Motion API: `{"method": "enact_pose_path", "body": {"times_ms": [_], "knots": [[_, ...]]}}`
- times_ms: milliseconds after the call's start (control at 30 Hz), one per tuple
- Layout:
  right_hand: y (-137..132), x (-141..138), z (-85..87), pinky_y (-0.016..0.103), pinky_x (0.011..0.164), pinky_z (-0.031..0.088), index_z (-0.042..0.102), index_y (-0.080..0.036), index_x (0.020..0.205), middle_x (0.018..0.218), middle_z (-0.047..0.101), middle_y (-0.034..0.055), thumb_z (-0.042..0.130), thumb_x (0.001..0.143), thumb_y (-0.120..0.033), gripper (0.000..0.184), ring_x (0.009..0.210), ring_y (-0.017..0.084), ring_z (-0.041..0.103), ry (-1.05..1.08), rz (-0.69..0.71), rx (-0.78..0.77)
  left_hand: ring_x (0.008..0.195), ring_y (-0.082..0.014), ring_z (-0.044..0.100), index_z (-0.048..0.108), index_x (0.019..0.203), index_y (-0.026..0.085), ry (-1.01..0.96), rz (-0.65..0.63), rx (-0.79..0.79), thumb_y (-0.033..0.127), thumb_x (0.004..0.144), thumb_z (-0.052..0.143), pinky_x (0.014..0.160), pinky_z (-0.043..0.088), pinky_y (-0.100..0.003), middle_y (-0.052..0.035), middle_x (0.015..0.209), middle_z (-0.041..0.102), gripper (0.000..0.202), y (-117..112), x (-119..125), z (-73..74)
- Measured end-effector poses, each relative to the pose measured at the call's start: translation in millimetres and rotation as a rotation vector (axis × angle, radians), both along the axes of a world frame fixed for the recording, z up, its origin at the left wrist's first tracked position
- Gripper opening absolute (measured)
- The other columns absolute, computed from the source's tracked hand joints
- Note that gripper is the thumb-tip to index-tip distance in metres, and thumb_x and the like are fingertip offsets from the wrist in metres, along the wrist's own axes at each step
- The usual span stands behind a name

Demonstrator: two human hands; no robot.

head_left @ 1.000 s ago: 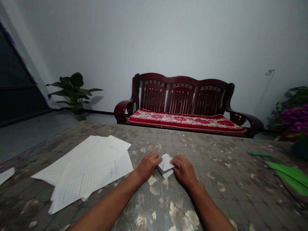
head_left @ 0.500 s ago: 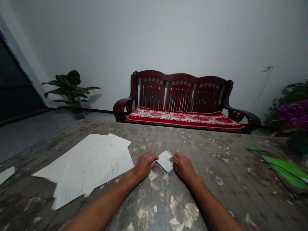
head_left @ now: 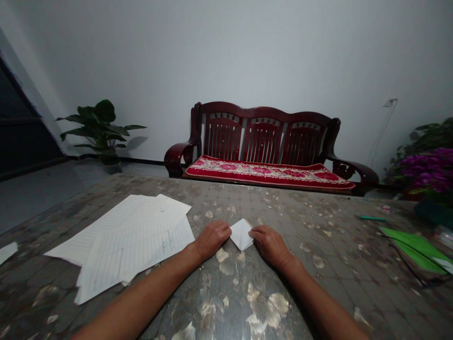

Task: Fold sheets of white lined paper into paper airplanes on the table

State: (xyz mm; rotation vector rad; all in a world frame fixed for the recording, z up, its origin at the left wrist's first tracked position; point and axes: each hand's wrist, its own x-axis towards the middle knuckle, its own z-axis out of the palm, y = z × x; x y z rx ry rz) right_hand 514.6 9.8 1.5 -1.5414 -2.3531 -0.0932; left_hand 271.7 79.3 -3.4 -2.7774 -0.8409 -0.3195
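A small folded square of white paper (head_left: 241, 234) lies on the patterned tabletop (head_left: 226, 293), one corner pointing towards me. My left hand (head_left: 213, 237) has its fingertips closed at the paper's left corner. On the opposite corner, the thumb and fingers of my right hand (head_left: 268, 242) pinch the paper. The fingers hide both side corners. To the left of my left forearm, several loose lined sheets (head_left: 141, 241) overlap in a fan, a few pen marks showing on the top one.
A piece of white paper (head_left: 7, 251) lies at the far left. On the right are a green booklet (head_left: 414, 249), black-framed glasses (head_left: 406, 264), a green pen (head_left: 373, 218) and purple flowers (head_left: 430, 170). A wooden bench (head_left: 262, 132) stands beyond the table, with a potted plant (head_left: 102, 130) to its left.
The folded paper's near layers, slightly apart before, now lie closer together. Both hands stay at its side corners. The whole view has shifted slightly.
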Motion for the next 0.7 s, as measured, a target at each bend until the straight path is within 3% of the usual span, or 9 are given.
{"method": "enact_pose_path", "body": {"times_ms": [333, 700], "knots": [[7.8, -4.4, -3.0, 0.032, 0.091, 0.048, 0.074, -0.024, 0.106, 0.112, 0.072, 0.0064, 0.050, 0.093, -0.017, 0.029, 0.102, 0.021, 0.062, 0.038, -0.080, -0.011, 0.082, -0.0180, 0.056, 0.064, 0.084, 0.018, -0.049, 0.021, 0.002, 0.019, 0.096, 0.055, 0.071, 0.041, -0.029, -0.0032, 0.082, 0.062, 0.015, 6.1, 1.6, -3.6], [5.0, -3.8, -0.9, 0.031, 0.095, 0.044, 0.072, -0.026, 0.113, 0.119, 0.070, 0.0055, 0.050, 0.093, -0.018, 0.031, 0.109, 0.020, 0.061, 0.044, -0.095, -0.067, 0.086, -0.0206, 0.059, 0.067, 0.089, 0.018, -0.096, 0.063, -0.099, 0.017, 0.096, 0.052, 0.075, 0.045, -0.031, -0.0058, 0.088, 0.065, 0.016, 0.3, 3.2, -2.7]]}}
